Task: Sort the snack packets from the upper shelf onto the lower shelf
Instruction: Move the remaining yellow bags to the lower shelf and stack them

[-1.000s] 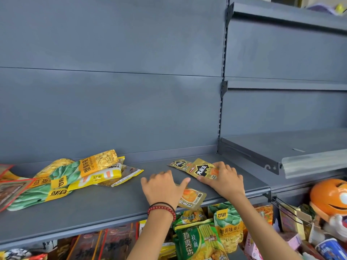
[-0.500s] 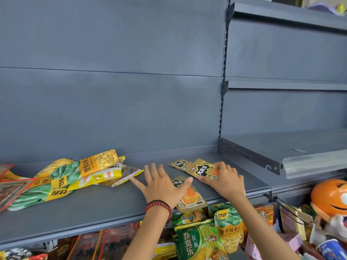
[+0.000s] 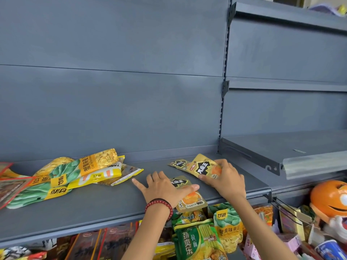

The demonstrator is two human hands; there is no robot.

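As left fingers [image 3: 155,178] splay, packet [image 3: 193,200] lies under thumb [image 3: 190,188].

upper shelf [image 3: 93,209]: packet pile [image 3: 75,175] left | 3 small packets [image 3: 201,168] right | more packets [image 3: 195,241] below

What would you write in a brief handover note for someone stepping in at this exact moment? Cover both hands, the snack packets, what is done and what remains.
Left hand: flat, fingers spread, pressing the near gold packet at the front edge of the upper shelf.
Right hand: grips the far gold packet; a third gold packet lies beside it.
A pile of green and yellow packets lies at the shelf's left end.
Done: other packets already stand below; how many were moved cannot be told.
Left: bring the three gold packets and the pile down.
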